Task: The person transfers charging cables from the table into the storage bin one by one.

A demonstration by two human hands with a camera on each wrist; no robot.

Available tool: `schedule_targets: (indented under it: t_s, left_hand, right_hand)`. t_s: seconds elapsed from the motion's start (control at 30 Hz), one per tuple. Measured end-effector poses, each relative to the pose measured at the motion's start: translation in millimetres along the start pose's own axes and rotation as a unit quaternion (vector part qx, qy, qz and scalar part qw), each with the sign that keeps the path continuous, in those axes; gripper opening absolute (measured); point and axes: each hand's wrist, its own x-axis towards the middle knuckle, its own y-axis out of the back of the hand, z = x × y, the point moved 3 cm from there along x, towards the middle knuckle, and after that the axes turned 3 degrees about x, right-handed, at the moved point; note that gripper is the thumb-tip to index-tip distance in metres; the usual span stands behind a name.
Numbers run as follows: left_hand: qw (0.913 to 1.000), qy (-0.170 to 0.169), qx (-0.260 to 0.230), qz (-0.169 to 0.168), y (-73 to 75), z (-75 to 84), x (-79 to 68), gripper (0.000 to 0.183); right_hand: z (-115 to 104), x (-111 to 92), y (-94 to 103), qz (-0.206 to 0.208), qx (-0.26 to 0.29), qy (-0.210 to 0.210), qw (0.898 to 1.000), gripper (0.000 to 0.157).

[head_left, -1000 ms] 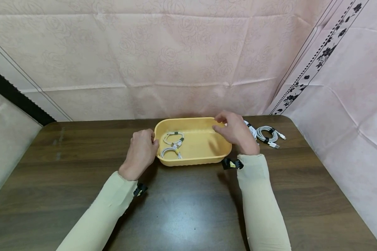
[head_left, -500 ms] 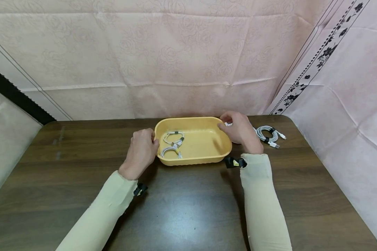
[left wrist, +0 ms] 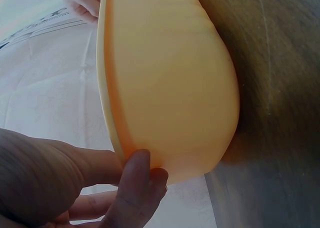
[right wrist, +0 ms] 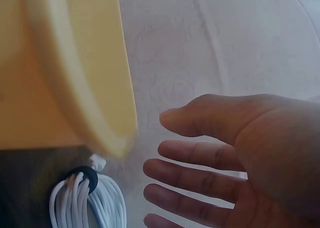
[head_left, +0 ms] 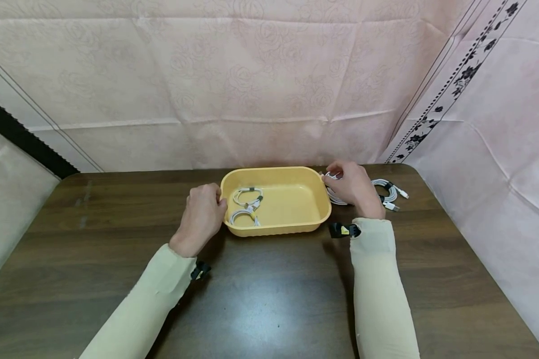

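Note:
A yellow plastic tray [head_left: 292, 202] stands near the back of the table. My left hand [head_left: 199, 219] pinches its left rim between thumb and fingers, as the left wrist view shows closely. Two coiled white cables, an upper one [head_left: 236, 198] and a lower one [head_left: 240, 212], lie in the tray's left part. Just right of the tray, my right hand [head_left: 352, 187] hovers over another coiled white cable [head_left: 336, 200]. In the right wrist view its fingers are spread and hold nothing, with that cable's black strap [right wrist: 89, 178] visible below the tray rim.
One more coiled white cable [head_left: 389, 192] with black ties lies to the right of my right hand. Patterned pale cloth [head_left: 251, 99] hangs behind the brown wooden table [head_left: 269, 289] and along its sides.
My right hand has moved rightward from over the tray's right end to over the cable beside it. My left hand and the tray have stayed in place.

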Motion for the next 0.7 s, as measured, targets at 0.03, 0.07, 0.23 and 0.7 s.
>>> schedule_targets:
  t_s: [0.03, 0.07, 0.23, 0.7]
  left_hand:
    - [1.0000, 0.000, 0.001, 0.000, -0.1, -0.2, 0.0, 0.016]
    - [1.0000, -0.001, 0.001, 0.001, -0.1, -0.2, 0.1, 0.016]
    - [1.0000, 0.002, 0.002, 0.000, -0.6, -0.2, 0.1, 0.016]
    - [1.0000, 0.004, -0.004, -0.005, -0.6, 0.3, -1.0, 0.017]
  right_hand:
    - [1.2, 0.0, 0.3, -0.001, -0.001, -0.001, 1.000, 0.040]
    - [2.4, 0.1, 0.5, -0.002, -0.002, -0.002, 1.000, 0.040]
    - [9.1, 1.5, 0.2, -0.010, -0.005, -0.017, 1.000, 0.040]
    - [20.2, 6.0, -7.9, -0.043, -0.018, -0.043, 0.998, 0.043]
